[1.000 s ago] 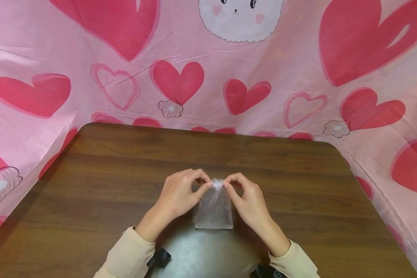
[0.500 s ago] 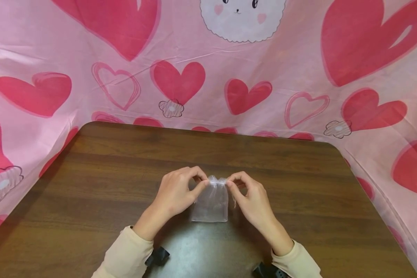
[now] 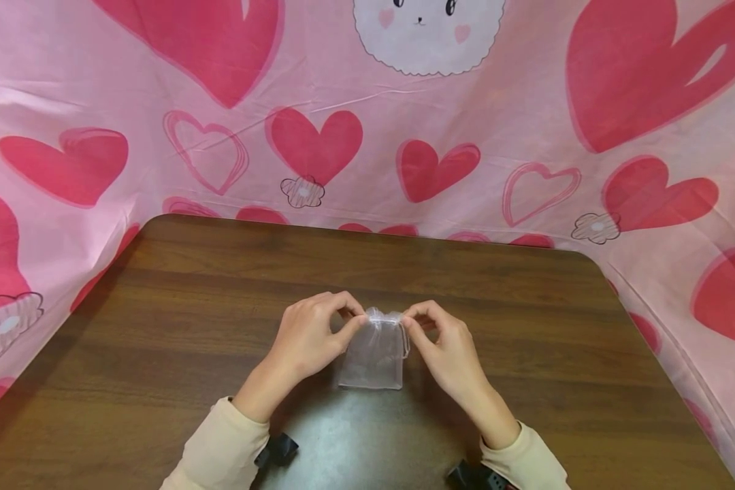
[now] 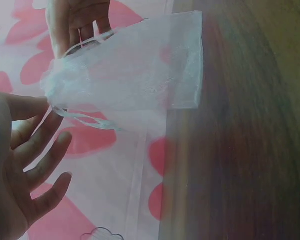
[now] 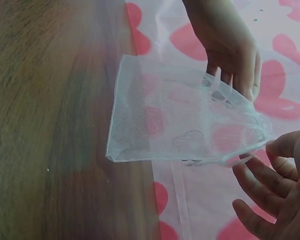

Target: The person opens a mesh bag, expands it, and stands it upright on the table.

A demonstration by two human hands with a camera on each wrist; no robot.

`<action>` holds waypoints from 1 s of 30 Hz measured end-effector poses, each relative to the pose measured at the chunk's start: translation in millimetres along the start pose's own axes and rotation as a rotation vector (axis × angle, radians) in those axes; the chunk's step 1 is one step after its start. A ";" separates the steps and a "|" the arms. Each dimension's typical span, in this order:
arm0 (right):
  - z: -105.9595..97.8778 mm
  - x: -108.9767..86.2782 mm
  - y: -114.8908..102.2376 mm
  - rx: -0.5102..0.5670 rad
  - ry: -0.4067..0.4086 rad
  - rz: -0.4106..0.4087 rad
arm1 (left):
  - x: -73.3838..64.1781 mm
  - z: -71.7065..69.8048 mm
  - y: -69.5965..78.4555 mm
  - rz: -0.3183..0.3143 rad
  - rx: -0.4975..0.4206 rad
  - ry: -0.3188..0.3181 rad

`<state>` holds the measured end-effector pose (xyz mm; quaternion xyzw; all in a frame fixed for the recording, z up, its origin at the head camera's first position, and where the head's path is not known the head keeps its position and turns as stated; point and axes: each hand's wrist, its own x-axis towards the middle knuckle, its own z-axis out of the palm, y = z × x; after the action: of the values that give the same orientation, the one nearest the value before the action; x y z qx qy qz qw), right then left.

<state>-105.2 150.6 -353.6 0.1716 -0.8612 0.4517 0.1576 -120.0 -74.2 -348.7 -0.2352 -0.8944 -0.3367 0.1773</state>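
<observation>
**Both hands at the mouth of the pouch**

My left hand (image 3: 311, 335) pinches the left side of the sheer pouch (image 3: 373, 354) at its gathered top, thumb against forefinger. My right hand (image 3: 444, 340) pinches the right side, seemingly on the drawstring (image 4: 85, 120), other fingers loosely spread. The pouch hangs just above the wooden table (image 3: 527, 354), near its front middle.

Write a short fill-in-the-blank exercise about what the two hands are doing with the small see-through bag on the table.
1. Both hands pinch the bag at its ____ end.
2. The bag is held above a brown ____ table.
3. The cloth behind the table is printed with red ____.
4. The left hand and right hand come out of ____-coloured sleeves.

Missing words: gathered top; wooden; hearts; cream
</observation>
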 end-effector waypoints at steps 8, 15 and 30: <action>-1.4 0.7 1.3 -0.006 0.016 -0.003 | 0.7 -1.7 -1.6 -0.011 0.012 0.007; -5.1 1.4 0.8 -0.006 0.015 0.006 | 0.6 -3.7 -2.3 -0.021 0.013 0.011; -11.1 1.9 0.8 -0.008 0.007 0.007 | -0.4 -8.2 -4.0 -0.046 0.028 0.016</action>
<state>-106.0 160.0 -347.4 0.1661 -0.8631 0.4493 0.1598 -120.5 -82.6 -345.1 -0.2092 -0.9026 -0.3303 0.1800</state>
